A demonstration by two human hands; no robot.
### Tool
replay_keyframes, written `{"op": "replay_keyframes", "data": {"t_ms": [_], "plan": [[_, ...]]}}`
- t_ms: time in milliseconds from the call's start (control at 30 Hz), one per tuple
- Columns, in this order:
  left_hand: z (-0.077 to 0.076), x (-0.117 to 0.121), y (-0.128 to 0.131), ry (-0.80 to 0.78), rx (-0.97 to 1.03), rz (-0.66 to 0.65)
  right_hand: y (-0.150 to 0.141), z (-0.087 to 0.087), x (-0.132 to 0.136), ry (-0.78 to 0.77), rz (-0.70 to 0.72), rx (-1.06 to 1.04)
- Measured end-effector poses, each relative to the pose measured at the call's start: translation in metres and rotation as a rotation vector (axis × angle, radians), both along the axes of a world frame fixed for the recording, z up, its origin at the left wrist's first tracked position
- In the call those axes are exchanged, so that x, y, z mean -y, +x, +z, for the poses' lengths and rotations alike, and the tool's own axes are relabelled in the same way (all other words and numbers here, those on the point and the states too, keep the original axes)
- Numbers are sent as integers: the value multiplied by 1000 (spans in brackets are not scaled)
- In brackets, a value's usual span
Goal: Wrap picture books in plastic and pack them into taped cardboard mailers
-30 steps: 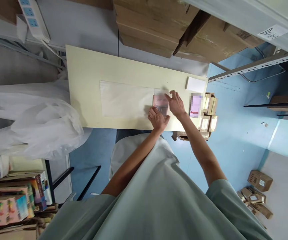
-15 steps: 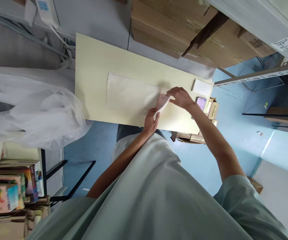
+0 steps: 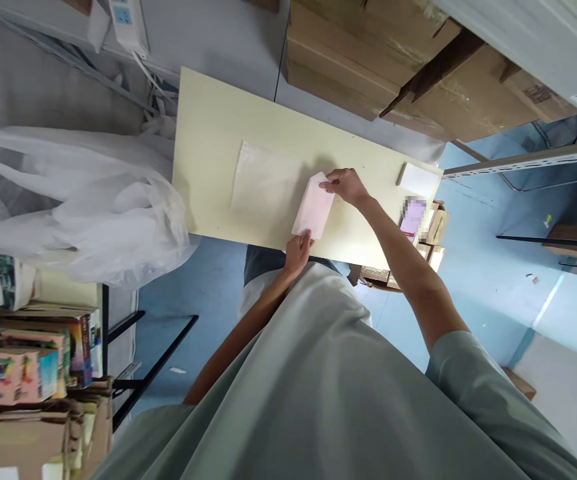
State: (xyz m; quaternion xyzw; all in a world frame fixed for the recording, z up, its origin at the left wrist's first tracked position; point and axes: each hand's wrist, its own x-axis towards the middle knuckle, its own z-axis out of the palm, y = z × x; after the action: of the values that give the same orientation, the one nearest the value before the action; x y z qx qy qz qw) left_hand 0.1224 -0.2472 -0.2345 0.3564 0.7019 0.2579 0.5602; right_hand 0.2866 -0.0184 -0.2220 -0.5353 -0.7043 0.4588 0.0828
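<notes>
A flat, pale pink rectangular piece, like a packet or folded sheet, is held tilted over the table between my hands. My right hand pinches its upper right corner. At its lower edge, my left hand grips with thumb and fingers. Just left of it, a translucent whitish sheet lies flat on the cream table. Whether the sheet is joined to the pink piece I cannot tell.
At the table's right end lie a white block or pad and a phone with a lit screen. Bunched clear plastic hangs at the left, above stacked boxes. Large cartons stand behind the table.
The pink piece has been turned so its broad face shows upward; before, it was seen bent, with a white edge. Both hands shifted slightly left over the table. Less of the whitish sheet shows.
</notes>
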Motion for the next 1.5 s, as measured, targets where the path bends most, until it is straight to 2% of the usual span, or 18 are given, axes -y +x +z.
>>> {"op": "replay_keyframes", "data": {"t_ms": [100,200,233,300,367,400,467,567,700,867,933,1000,1133,1267,1367,1500], "plan": [[0,-7,-3,-78,10,21,-14,-14,6,52,26,89],[6,-21,-13,-227,44,-116,-23,-24,11,95,4,185],[8,-27,-19,-227,13,-143,-24,-26,12,99,-4,204],[10,-41,-33,-80,-162,-133,-27,-29,14,96,-15,226],[7,-56,-48,178,-383,-104,-30,-31,16,88,-28,237],[4,-63,-55,288,-437,-133,-31,-32,16,85,-37,238],[-4,-75,-66,431,-441,-290,-33,-31,18,82,-58,231],[-17,-85,-75,490,-396,-508,-30,-27,28,83,-131,184],[-26,-84,-76,488,-413,-564,-13,-20,75,109,-423,85],[-24,-77,-57,470,-422,-563,8,-18,153,-63,-692,-77],[-20,-76,-43,441,-435,-560,13,-18,168,-121,-770,-127],[-15,-76,-27,389,-461,-572,19,-16,172,-149,-827,-154],[-7,-79,1,305,-495,-609,38,-4,163,-126,-859,-154],[-5,-81,17,334,-463,-632,51,19,158,-55,-832,-118],[-4,-84,18,379,-451,-654,46,38,159,-38,-795,-103],[1,-89,0,398,-447,-757,19,55,161,-48,-693,-112]]}}
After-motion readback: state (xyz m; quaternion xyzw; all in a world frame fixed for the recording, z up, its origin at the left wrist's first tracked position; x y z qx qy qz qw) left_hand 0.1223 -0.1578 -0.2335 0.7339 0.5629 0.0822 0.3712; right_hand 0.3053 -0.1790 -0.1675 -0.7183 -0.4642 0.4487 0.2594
